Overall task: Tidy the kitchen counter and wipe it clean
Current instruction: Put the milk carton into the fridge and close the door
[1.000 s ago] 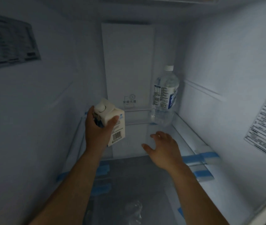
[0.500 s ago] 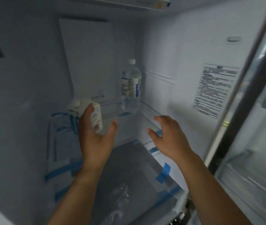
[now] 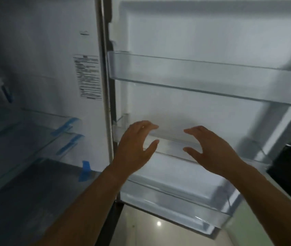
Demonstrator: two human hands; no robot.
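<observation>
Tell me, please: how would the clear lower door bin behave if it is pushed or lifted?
The lower door bin looks like thin clear plastic holding nothing, so probably light. Its glossy wall may be slippery. It seems rigid, so likely stiff, though possibly brittle.

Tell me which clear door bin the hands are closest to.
The middle door bin: both the left hand and right hand hover open in front of it. The upper bin sits above them, the lower bin below.

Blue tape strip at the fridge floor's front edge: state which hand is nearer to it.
Left. The left hand is up and right of the blue tape strip, just past the fridge's door frame. The right hand is farther right, before the lower door bin.
</observation>
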